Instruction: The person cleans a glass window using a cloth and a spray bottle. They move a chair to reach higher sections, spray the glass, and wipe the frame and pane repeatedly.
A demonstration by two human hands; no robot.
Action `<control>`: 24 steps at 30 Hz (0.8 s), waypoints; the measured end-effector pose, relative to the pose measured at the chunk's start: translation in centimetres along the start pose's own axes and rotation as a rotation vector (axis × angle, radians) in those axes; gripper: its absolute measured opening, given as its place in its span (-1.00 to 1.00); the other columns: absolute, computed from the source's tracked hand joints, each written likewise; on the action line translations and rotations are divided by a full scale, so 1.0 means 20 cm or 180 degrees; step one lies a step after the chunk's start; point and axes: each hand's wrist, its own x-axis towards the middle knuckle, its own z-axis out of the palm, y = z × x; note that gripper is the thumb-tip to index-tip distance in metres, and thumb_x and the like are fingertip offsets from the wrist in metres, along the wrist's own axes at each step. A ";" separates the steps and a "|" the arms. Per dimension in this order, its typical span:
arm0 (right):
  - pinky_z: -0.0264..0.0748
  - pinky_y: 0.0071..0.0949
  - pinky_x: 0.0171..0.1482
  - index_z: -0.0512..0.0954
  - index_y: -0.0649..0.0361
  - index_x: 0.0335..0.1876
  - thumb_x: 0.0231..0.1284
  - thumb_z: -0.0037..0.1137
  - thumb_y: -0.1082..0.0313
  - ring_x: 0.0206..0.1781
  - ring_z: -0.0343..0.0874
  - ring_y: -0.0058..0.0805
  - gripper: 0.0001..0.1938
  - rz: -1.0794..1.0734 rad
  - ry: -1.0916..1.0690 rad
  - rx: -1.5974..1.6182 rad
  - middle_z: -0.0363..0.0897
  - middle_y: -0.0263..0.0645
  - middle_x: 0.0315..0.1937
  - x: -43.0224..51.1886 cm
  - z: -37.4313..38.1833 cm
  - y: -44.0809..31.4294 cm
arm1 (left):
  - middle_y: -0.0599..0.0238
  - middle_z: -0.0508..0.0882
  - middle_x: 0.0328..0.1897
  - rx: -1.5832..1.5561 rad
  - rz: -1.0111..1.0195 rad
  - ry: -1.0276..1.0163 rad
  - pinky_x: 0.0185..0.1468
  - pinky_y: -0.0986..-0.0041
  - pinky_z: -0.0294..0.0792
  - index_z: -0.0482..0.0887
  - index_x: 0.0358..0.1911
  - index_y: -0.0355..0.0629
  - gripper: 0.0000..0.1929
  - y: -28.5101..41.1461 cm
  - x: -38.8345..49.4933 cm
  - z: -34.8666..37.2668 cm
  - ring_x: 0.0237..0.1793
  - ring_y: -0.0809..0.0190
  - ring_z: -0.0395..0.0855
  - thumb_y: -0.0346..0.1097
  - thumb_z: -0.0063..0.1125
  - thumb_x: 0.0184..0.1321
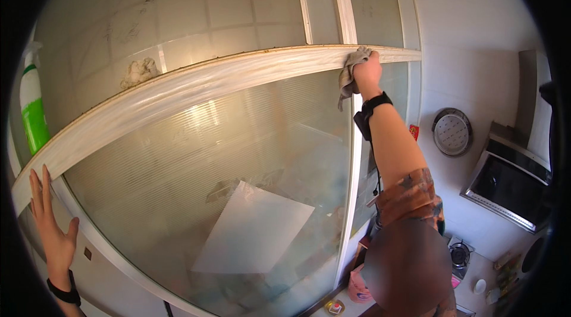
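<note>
My right hand (369, 71) grips a crumpled grey-brown cloth (350, 77) against the pale wood-grain crossbar (232, 69) of a glazed partition. The cloth hangs down below the bar, near its right end. At the far left my left hand (51, 223) has its fingers spread, with the fingertips against the bar's left end; it holds nothing. On the bar's top ledge stands a green-and-white bottle (35, 116), above my left hand. A crumpled off-white cloth or wad (140, 72) lies farther right along the same ledge.
Ribbed glass (178, 152) fills the lower panel, bearing a pale sheet (256, 230). At right are a round perforated metal tray (452, 133) on the wall, a range hood (508, 183) and a gas burner (460, 254). A pink bag (358, 285) sits below.
</note>
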 end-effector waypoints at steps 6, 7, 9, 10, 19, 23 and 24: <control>0.58 0.02 -0.16 0.33 0.26 0.07 0.27 0.15 0.28 -0.22 0.66 0.20 -0.63 -0.1119 -0.0992 0.0498 0.66 0.15 -0.36 -0.52 -0.07 -0.39 | 0.20 -0.07 0.71 -0.0295 -0.0021 0.0218 0.63 -0.08 -0.19 0.06 0.59 0.21 0.16 -0.01 0.00 0.06 0.65 -0.05 -0.09 -0.68 0.29 -0.20; 0.57 0.06 -0.19 0.34 0.28 0.06 0.31 0.10 0.27 -0.24 0.65 0.20 -0.66 -0.1451 -0.0963 0.0560 0.64 0.15 -0.37 -0.59 -0.07 -0.44 | 0.20 -0.07 0.71 -0.0252 -0.0020 0.0237 0.63 -0.08 -0.19 0.06 0.59 0.21 0.15 -0.01 0.00 0.07 0.65 -0.05 -0.09 -0.67 0.29 -0.19; 0.55 0.04 -0.25 0.40 0.18 0.02 0.35 0.08 0.22 -0.28 0.63 0.23 -0.73 -0.1794 -0.0796 0.0503 0.63 0.11 -0.45 -0.64 -0.07 -0.47 | 0.20 -0.06 0.71 -0.0072 -0.0015 0.0280 0.63 -0.09 -0.20 0.06 0.59 0.21 0.14 -0.01 0.00 0.07 0.65 -0.04 -0.08 -0.67 0.29 -0.18; 0.55 0.05 -0.24 0.42 0.15 0.03 0.34 0.09 0.22 -0.29 0.63 0.22 -0.73 -0.1625 -0.0733 0.0299 0.64 0.10 -0.44 -0.62 -0.08 -0.46 | 0.20 -0.06 0.71 0.0126 -0.0154 0.0182 0.63 -0.10 -0.20 0.06 0.59 0.21 0.14 0.00 0.01 0.07 0.65 -0.04 -0.08 -0.67 0.29 -0.18; 0.59 -0.03 -0.04 0.46 0.04 0.16 0.40 0.02 0.11 -0.03 0.67 0.05 -0.67 -0.0486 -0.0249 -0.1122 0.70 -0.03 -0.14 -0.07 -0.12 -0.07 | 0.21 -0.05 0.71 0.0395 -0.0094 0.0031 0.62 -0.10 -0.21 0.05 0.59 0.25 0.18 0.04 0.00 0.00 0.65 -0.01 -0.06 -0.67 0.36 -0.20; 0.58 -0.03 -0.05 0.56 0.08 0.06 0.31 0.13 0.19 -0.04 0.64 0.11 -0.72 -0.0412 0.0358 -0.0786 0.66 0.04 -0.13 -0.05 -0.04 -0.02 | 0.20 -0.06 0.71 0.0165 -0.0119 -0.0042 0.62 -0.11 -0.20 0.05 0.59 0.23 0.19 0.06 0.00 -0.04 0.65 -0.03 -0.07 -0.66 0.36 -0.21; 0.58 -0.04 -0.04 0.57 0.08 0.04 0.31 0.12 0.21 -0.05 0.64 0.09 -0.73 -0.0501 0.0445 -0.0758 0.63 0.01 -0.11 -0.08 -0.02 -0.03 | 0.20 -0.06 0.71 0.0106 -0.0135 -0.0044 0.61 -0.11 -0.20 0.05 0.59 0.23 0.19 0.06 0.00 -0.04 0.65 -0.04 -0.07 -0.66 0.37 -0.22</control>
